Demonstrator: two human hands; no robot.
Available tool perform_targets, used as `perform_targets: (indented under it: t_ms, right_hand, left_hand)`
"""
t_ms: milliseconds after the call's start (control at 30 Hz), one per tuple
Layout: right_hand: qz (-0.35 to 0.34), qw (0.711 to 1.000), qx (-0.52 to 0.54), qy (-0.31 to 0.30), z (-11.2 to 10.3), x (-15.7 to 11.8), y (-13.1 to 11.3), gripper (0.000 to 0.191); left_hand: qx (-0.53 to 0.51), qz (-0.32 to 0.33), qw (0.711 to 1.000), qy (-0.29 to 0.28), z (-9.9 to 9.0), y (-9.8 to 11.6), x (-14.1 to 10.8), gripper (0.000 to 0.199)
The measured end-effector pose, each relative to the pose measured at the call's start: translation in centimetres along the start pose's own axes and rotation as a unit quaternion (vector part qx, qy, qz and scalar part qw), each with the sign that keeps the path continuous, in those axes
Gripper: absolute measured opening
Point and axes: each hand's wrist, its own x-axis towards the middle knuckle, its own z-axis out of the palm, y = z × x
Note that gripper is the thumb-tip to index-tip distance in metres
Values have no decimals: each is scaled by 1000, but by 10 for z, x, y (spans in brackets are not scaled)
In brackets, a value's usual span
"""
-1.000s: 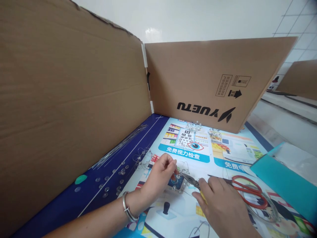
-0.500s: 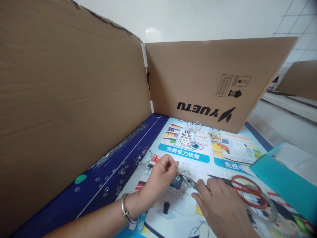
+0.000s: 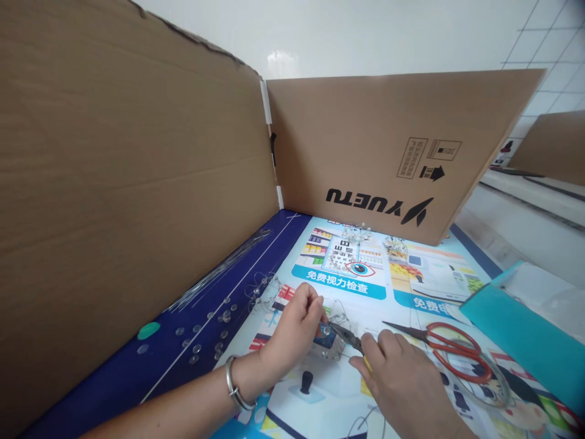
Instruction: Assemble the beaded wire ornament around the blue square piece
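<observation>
My left hand [image 3: 299,326], with a silver bangle on the wrist, is pinched at the near end of a wire-and-bead piece [image 3: 337,341]. Clear beads hang on its thin wire. My right hand [image 3: 400,372] is closed around pliers [image 3: 348,336], whose handles are mostly hidden in the palm. The tips of the pliers point left and meet the wire beside my left fingertips. Just right of my right hand lie scissors with red handles [image 3: 457,350], blades pointing left.
Loose clear beads [image 3: 196,349], a green disc [image 3: 148,330] and straight wires [image 3: 219,268] lie on the left. More beaded wire pieces [image 3: 356,233] sit farther back. Cardboard panels [image 3: 365,140] stand behind and left. A teal container [image 3: 525,329] is at right.
The pliers have turned slightly, with their tips still by my left fingertips. My left hand has shifted a little to the left, and my right hand has moved slightly.
</observation>
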Motion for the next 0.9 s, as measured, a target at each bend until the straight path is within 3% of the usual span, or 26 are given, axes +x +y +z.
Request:
perform_targets:
  t_ms: [500,900]
  right_hand:
    - [-12,999,12,49,14,-3,1,23]
    - [82,986,141,-18,27,-6,-14,27]
  left_hand:
    - [-141,-102,985,-2,4,-11,3,19]
    - [-142,-48,988,38,7,-12,1,17]
